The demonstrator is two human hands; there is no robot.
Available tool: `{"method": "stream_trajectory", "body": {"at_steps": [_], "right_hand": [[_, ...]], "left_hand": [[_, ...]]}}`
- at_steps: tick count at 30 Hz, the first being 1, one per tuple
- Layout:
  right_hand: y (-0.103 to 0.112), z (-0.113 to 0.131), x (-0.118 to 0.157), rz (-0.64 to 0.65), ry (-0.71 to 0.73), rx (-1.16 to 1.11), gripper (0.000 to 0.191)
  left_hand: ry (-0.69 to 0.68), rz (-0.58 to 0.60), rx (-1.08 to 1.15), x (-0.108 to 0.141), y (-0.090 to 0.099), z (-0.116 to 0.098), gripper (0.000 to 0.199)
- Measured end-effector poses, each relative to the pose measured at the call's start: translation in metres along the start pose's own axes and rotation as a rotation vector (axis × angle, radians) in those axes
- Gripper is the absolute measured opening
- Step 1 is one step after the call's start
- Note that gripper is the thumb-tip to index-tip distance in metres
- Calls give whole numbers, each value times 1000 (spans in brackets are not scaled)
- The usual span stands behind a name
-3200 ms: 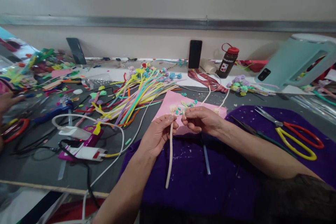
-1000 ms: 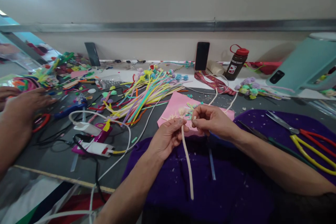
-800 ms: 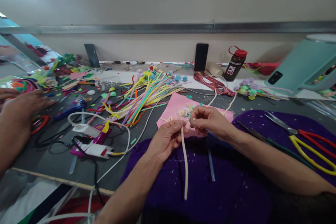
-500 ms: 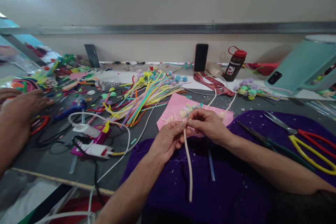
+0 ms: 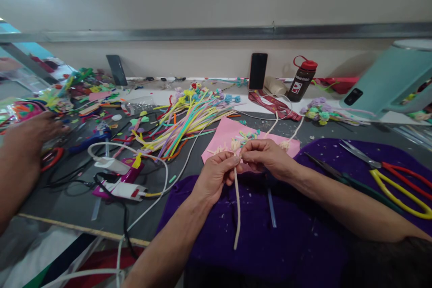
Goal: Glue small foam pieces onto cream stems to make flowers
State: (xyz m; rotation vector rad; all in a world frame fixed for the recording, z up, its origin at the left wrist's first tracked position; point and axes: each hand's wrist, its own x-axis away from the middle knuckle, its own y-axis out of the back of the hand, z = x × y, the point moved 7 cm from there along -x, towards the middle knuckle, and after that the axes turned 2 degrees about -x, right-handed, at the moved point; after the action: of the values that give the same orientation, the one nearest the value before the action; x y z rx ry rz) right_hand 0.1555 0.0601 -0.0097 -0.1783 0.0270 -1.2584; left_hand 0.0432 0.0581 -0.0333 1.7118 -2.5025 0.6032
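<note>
Between my hands is a cream pipe cleaner flower (image 5: pixel 235 145), its fuzzy stem (image 5: pixel 237 209) hanging down over the purple cloth (image 5: pixel 286 252). My left hand (image 5: pixel 218 173) pinches the stem just under the flower head. Thumb and forefinger of my right hand (image 5: pixel 265 155) are pressed together at the same spot, on a small cream piece whose shape is mostly hidden. Behind them lies a pink sheet (image 5: pixel 219 135) bearing short cream pieces (image 5: pixel 218 149) and small green and yellow bits (image 5: pixel 248 136).
Red-and-yellow-handled scissors (image 5: pixel 381 168) and dark-handled scissors (image 5: pixel 337 175) lie at right. Pipe cleaner stems (image 5: pixel 182 130) are piled left of centre, near a glue gun (image 5: pixel 91 139) and plugged-in chargers (image 5: pixel 121 184). Another person's hand (image 5: pixel 33 135) is at far left. A bottle (image 5: pixel 302 81) stands behind.
The stem's lower end has swung to the left, and the flower head shows more above my fingers. Both hands keep their pinch at nearly the same place.
</note>
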Motion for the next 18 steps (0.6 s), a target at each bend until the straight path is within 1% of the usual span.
{"method": "stream_trajectory", "body": {"at_steps": [4, 7, 18], "right_hand": [[-4, -12, -4, 134, -122, -207, 11], [-6, -14, -7, 226, -149, -305, 15], [-10, -14, -6, 319, -141, -339, 16]], "left_hand": [[-1, 10, 12, 2, -1, -1, 20], [8, 16, 24, 3, -1, -1, 20], [24, 22, 48, 3, 0, -2, 20]]}}
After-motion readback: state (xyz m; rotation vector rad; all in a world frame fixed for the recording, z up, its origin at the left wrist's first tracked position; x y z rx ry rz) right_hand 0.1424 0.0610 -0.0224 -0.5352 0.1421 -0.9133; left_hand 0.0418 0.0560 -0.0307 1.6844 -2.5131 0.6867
